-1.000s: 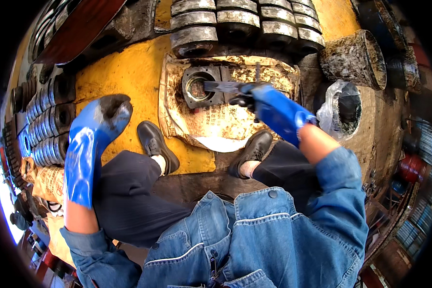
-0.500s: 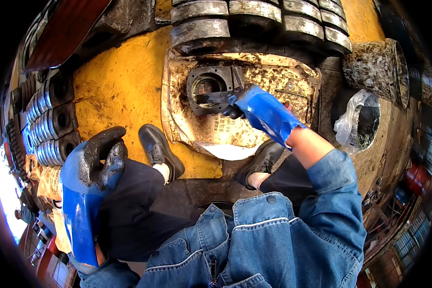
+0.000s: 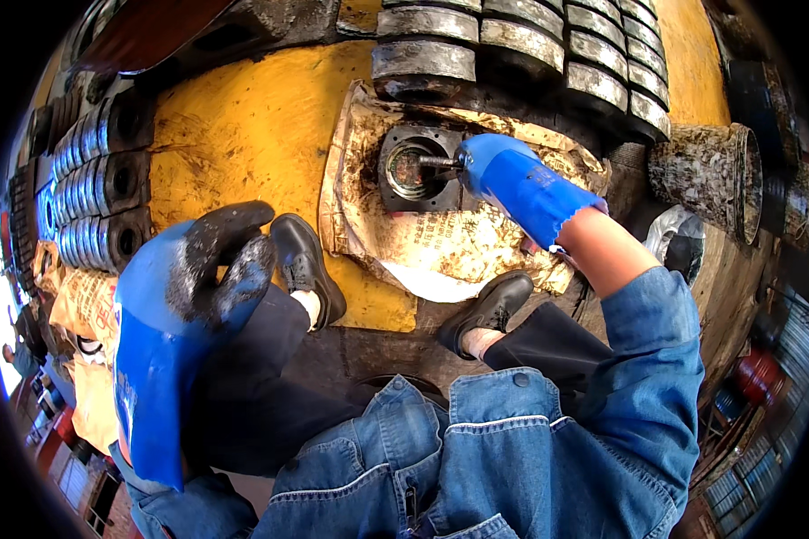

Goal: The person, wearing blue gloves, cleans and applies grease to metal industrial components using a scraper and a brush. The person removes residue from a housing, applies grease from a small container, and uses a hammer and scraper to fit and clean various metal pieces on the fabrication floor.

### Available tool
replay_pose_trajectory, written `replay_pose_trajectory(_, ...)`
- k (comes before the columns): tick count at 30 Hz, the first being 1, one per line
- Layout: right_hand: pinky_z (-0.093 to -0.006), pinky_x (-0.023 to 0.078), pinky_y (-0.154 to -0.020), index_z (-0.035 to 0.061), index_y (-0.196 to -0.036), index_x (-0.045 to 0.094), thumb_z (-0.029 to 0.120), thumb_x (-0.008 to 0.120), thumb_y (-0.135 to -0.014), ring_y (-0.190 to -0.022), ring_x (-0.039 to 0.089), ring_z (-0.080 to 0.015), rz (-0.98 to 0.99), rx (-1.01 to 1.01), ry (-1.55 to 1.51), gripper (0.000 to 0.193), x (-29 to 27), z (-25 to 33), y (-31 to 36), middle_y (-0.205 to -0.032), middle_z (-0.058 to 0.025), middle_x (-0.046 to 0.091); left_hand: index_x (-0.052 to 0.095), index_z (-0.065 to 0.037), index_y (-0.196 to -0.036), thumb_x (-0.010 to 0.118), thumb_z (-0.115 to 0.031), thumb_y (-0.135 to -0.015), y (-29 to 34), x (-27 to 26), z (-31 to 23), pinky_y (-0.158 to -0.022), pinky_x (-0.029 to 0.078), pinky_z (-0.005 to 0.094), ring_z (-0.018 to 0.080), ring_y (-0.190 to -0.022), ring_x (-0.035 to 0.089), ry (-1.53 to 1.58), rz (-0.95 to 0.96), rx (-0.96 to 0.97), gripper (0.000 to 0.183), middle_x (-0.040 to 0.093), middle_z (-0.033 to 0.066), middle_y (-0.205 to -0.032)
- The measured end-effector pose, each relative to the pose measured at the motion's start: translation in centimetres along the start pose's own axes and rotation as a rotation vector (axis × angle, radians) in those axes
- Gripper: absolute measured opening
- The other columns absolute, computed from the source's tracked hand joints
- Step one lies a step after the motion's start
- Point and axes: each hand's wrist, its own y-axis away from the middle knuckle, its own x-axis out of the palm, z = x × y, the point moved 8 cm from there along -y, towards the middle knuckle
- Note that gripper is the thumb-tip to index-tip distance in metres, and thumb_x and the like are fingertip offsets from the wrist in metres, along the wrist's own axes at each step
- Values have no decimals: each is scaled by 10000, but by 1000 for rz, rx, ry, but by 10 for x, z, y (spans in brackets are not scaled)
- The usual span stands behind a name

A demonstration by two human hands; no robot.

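Note:
A square metal block point(image 3: 392, 199) with a round bore lies on the oil-stained paper sack point(image 3: 368, 121) in front of my feet. My right hand point(image 3: 499, 171), in a blue glove with dark, dirty fingertips, is closed at the block's right edge. From its grip a narrow metal rod point(image 3: 439, 163) sticks out leftward over the bore; the rest of it is hidden by the glove, so its exact kind is unclear. Above my left knee, my left hand point(image 3: 211, 269) holds nothing. Its blue glove is smeared black, and thumb and fingers are apart.
Rows of ring-shaped metal parts point(image 3: 424, 61) stand beyond the sack. More ribbed parts point(image 3: 108, 193) are stacked at the left, on the yellow sheet's point(image 3: 243, 135) edge. At the right lie a grimy cylinder point(image 3: 706, 175) and a plastic-lined opening point(image 3: 679, 241). My shoes point(image 3: 310, 269) flank the sack.
My right hand has turned, and the rod now shows where a flat dark piece lay across the bore. My left hand appears slightly higher and further right, still apart-fingered. The whole view has shifted.

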Motion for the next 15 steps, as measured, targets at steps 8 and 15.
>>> replay_pose_trajectory(8, -393, 517, -844, 158, -1213, 623, 213, 522, -880, -1034, 640, -315, -118, -80, 281, 352, -3, 14, 26, -1116, -152, 657, 665, -102, -1120, 611, -299, -888, -3, 2, 9, -830, 517, 342, 285, -942, 669, -186, 81, 47, 310, 688, 152, -1016)
replay_pose_trajectory(15, -297, 500, -705, 77, -1156, 648, 87, 647, -835, -824, 614, -151, -559, -147, -588, 321, 0, -129, 164, -940, -65, 677, 689, -96, -1045, 610, -320, -860, -1, -9, 1, -808, 520, 374, 299, -928, 666, -235, -11, 23, 301, 692, 147, -996)
